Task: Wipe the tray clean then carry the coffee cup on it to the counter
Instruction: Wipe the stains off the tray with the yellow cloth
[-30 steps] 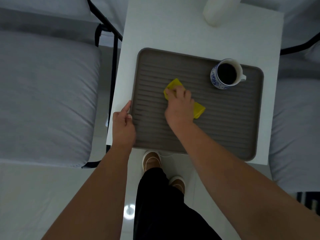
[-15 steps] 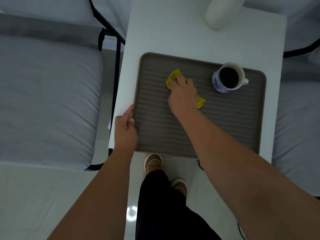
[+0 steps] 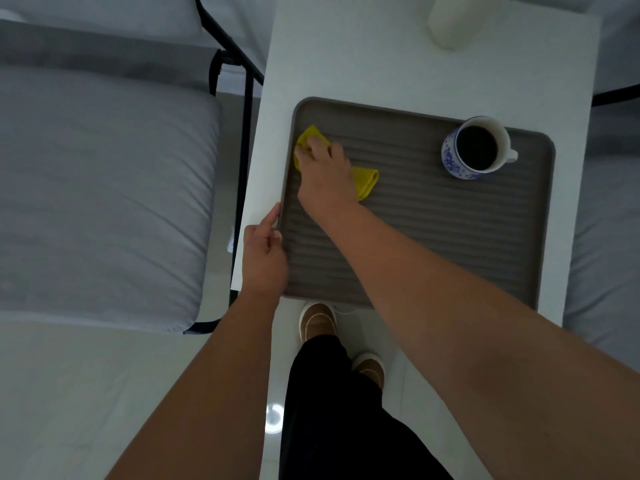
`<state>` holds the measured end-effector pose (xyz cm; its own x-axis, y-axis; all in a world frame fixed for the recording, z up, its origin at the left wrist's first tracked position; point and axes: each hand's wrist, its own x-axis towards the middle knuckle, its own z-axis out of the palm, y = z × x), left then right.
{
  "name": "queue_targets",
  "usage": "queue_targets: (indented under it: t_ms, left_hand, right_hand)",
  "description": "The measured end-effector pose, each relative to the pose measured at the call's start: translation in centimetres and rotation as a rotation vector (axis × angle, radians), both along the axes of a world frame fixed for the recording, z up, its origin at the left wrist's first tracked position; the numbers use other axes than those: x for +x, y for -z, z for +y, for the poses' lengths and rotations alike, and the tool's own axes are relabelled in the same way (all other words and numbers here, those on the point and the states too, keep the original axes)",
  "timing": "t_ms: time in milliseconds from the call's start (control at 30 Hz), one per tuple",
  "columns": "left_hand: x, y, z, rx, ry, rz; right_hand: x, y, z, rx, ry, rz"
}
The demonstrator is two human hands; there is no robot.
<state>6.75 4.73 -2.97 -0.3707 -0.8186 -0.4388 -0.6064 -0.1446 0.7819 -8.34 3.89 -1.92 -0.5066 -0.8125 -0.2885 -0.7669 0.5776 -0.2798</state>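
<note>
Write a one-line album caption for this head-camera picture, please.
Right hand wipes the ridged tray with a yellow cloth; left hand steadies its edge, full coffee cup aboard.

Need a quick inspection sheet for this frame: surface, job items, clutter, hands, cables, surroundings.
Surface: white table, narrow, carries the tray.
Job's things: grey ribbed tray; coffee cup full, at its far right corner; yellow cloth at the far left corner.
Clutter: pale rounded object at the table's far edge, cut off by the frame.
Hands: right hand presses the cloth; left hand holds the tray's left rim.
Cables: nothing seen.
Surroundings: grey cushioned seats on both sides, pale floor.
</note>
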Motion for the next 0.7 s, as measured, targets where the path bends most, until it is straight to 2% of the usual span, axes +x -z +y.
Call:
queue_targets:
  t_ms: [133,267,533,633,700]
  left_hand:
    - [0.0,0.0,0.0,0.005,-0.006,0.009]
    - [0.0,-0.1,0.0,0.035,-0.011,-0.010]
    - [-0.1,-0.2,0.3,-0.004,-0.009,-0.011]
    - [-0.1,-0.1,0.3,-0.007,-0.018,-0.019]
    - [0.0,0.0,0.3,-0.006,-0.013,-0.027]
  right_hand:
    - [2.0,0.4,4.1,-0.123,-0.159,-0.016]
    - [4.8,0.6,8.4,-0.108,-0.293,-0.010]
    - [2.8,0.1,14.6,0.026,-0.148,0.069]
    - [2.7,-0.4,13.7,0.061,-0.073,0.011]
    - [3.7,-0.9,11.5,0.052,-0.100,-0.050]
